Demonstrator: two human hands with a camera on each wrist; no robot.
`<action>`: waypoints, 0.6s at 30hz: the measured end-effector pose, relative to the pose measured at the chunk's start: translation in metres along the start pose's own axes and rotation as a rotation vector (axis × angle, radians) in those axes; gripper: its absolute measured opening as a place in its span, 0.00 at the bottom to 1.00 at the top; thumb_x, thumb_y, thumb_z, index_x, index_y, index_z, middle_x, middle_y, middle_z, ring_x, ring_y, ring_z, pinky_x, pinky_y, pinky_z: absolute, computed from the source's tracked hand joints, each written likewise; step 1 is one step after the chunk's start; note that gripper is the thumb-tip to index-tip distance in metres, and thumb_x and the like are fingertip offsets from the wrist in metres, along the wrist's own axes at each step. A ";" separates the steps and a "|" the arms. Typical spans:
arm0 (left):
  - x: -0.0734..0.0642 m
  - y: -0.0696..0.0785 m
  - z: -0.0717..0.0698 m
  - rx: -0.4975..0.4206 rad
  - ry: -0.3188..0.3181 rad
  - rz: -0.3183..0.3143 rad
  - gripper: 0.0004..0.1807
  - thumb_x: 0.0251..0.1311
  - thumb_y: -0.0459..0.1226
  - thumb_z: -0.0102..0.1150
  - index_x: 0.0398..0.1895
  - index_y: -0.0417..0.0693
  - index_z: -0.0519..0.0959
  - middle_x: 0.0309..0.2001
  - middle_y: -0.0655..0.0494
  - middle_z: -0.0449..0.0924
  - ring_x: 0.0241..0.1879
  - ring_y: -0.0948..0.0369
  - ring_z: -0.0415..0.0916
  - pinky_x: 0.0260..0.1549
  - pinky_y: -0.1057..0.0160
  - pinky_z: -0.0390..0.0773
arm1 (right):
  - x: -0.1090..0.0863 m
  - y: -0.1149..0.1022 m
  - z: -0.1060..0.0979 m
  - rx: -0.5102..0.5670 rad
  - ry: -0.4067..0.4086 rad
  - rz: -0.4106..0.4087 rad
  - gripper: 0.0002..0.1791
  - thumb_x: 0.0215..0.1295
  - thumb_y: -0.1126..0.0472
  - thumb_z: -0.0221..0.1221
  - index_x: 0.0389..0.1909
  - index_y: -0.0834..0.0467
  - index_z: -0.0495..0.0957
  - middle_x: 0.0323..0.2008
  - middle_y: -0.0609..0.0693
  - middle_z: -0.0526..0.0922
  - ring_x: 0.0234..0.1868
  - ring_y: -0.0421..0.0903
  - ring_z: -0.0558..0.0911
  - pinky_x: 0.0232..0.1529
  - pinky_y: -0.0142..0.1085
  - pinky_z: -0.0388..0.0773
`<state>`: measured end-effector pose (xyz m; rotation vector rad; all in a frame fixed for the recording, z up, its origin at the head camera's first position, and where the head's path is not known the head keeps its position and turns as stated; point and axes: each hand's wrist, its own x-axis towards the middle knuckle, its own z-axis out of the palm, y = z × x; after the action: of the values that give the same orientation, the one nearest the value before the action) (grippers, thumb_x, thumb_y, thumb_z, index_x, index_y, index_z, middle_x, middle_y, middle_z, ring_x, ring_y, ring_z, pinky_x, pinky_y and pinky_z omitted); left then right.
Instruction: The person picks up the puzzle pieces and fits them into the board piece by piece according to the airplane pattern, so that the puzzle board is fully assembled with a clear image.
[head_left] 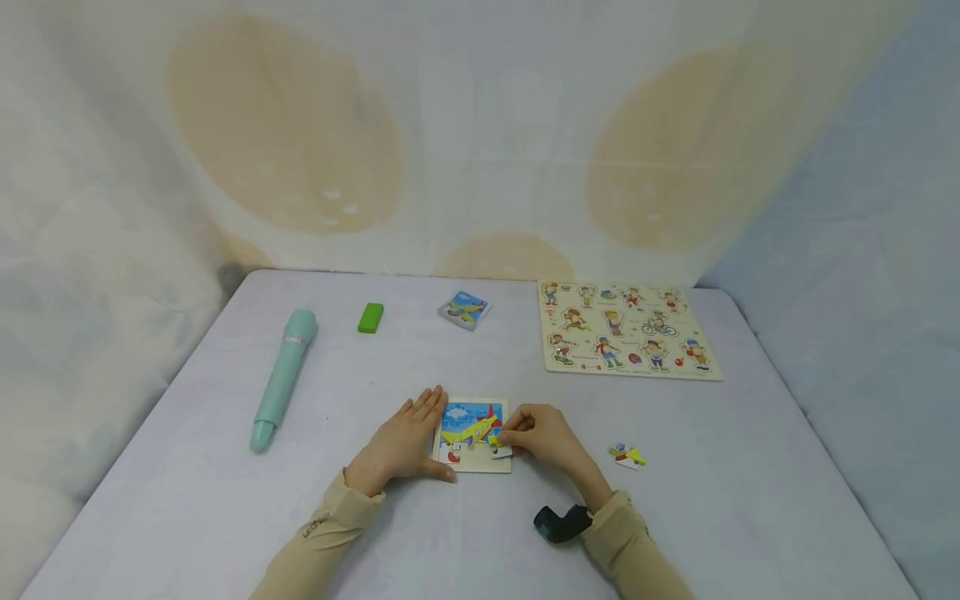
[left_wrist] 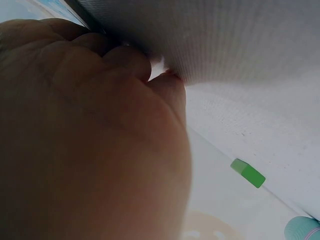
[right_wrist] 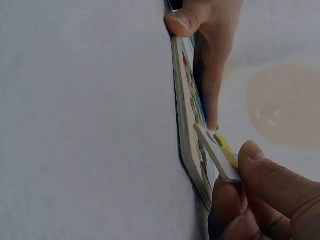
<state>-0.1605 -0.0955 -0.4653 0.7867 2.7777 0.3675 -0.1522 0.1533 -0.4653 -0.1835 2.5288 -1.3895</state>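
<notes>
A small wooden airplane jigsaw board (head_left: 476, 463) lies near the table's middle, its upper part filled with blue and yellow pieces. Along its left side rests my left hand (head_left: 403, 440), fingers extended and thumb at the lower left corner. My right hand (head_left: 546, 435) pinches a white-edged puzzle piece (right_wrist: 216, 154) between thumb and fingers. In the right wrist view that piece is tilted over the board's edge, with part of a yellow shape on its face. In the left wrist view my left hand (left_wrist: 100, 135) hides most of the board.
Several loose puzzle pieces (head_left: 628, 457) lie right of my right hand. Behind the board are a small airplane picture tile (head_left: 465, 309), a green block (head_left: 371, 317) and a large wooden peg puzzle (head_left: 630, 329). A mint-green toy microphone (head_left: 283, 379) lies at the left.
</notes>
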 end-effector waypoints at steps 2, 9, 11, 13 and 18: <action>0.000 0.000 0.000 -0.001 0.002 0.001 0.66 0.40 0.63 0.71 0.75 0.35 0.51 0.77 0.41 0.47 0.77 0.46 0.45 0.73 0.45 0.52 | -0.001 -0.002 0.004 -0.006 0.002 -0.002 0.06 0.57 0.62 0.68 0.28 0.60 0.81 0.23 0.48 0.82 0.22 0.38 0.76 0.23 0.28 0.73; 0.000 -0.001 0.000 0.005 -0.007 -0.007 0.66 0.40 0.64 0.70 0.75 0.36 0.50 0.77 0.42 0.46 0.77 0.47 0.44 0.74 0.45 0.52 | -0.004 -0.008 0.013 -0.095 0.039 -0.006 0.08 0.54 0.60 0.70 0.25 0.58 0.80 0.21 0.45 0.79 0.23 0.38 0.72 0.24 0.27 0.67; 0.000 -0.001 0.000 0.002 -0.006 -0.006 0.66 0.40 0.64 0.71 0.75 0.35 0.50 0.77 0.42 0.46 0.77 0.47 0.44 0.74 0.45 0.52 | -0.005 -0.009 0.014 -0.128 0.054 -0.004 0.08 0.52 0.60 0.71 0.24 0.56 0.80 0.20 0.44 0.78 0.23 0.39 0.71 0.24 0.27 0.66; 0.000 -0.001 0.001 0.002 -0.005 -0.005 0.66 0.40 0.64 0.71 0.75 0.35 0.50 0.77 0.41 0.46 0.77 0.47 0.44 0.74 0.45 0.52 | -0.005 -0.009 0.015 -0.151 0.068 -0.004 0.09 0.51 0.60 0.71 0.24 0.55 0.79 0.20 0.44 0.76 0.24 0.39 0.70 0.25 0.27 0.65; 0.001 -0.001 0.001 0.010 -0.006 -0.004 0.66 0.41 0.64 0.70 0.75 0.36 0.49 0.77 0.42 0.46 0.77 0.47 0.44 0.74 0.45 0.51 | -0.005 -0.008 0.015 -0.164 0.081 -0.007 0.11 0.49 0.61 0.72 0.26 0.55 0.78 0.21 0.45 0.72 0.25 0.40 0.69 0.26 0.28 0.63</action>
<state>-0.1612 -0.0955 -0.4662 0.7836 2.7772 0.3502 -0.1438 0.1377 -0.4652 -0.1689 2.7114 -1.2150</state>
